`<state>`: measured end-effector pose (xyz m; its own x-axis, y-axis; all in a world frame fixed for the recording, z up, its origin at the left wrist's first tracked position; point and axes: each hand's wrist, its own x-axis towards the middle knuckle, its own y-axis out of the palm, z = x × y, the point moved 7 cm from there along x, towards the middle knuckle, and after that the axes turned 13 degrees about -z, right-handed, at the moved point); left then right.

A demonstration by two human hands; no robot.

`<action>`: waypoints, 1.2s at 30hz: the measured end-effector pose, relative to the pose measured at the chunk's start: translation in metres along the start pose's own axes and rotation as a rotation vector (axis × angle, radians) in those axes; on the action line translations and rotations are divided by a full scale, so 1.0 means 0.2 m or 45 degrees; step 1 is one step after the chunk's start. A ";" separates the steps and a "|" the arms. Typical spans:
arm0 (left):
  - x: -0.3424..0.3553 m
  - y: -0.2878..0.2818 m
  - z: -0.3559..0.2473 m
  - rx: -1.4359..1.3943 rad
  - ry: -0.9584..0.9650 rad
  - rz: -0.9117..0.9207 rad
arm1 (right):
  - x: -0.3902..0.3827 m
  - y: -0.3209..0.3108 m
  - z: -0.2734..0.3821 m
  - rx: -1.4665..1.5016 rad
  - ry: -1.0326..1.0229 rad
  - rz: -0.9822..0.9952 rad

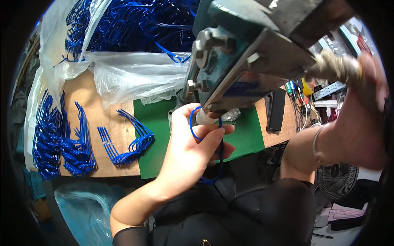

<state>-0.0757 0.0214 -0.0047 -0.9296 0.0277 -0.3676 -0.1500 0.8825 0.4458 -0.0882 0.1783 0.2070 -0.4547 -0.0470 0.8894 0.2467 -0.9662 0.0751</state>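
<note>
My left hand [191, 151] pinches a looped blue cord [193, 127] beneath a grey-green metal press [246, 71], around its white lower tip [204, 117]. The cord hangs down below my fingers. My right hand [357, 115] is at the far right, its fingers up around the press's cloth-wrapped lever [336, 67]. A green mat [156, 164] lies under the press on a wooden table [78, 82].
Bundles of blue cords [61, 139] and a smaller group [127, 143] lie at the left, below a plastic-covered blue pile [119, 28]. A black bar [274, 110], assorted tools [303, 88], a fan [336, 180] and a blue plastic-covered seat [82, 205] are around me.
</note>
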 end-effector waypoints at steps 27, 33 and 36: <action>-0.06 -0.17 0.00 -0.250 -0.035 -0.016 | -1.06 -0.24 -0.70 -1.019 0.903 0.353; -0.05 -0.25 0.05 -0.199 -0.085 -0.095 | -1.36 -0.19 -0.76 -1.614 0.438 0.795; -0.04 -0.39 0.16 0.257 0.200 -0.149 | -1.42 -0.20 -0.73 -1.580 0.448 0.753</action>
<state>-0.0453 -0.0334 -0.0624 -0.9531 -0.1392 -0.2687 -0.2039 0.9516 0.2301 -0.0932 0.1926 -0.1145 -0.7821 -0.3985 0.4792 -0.3437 -0.3655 -0.8650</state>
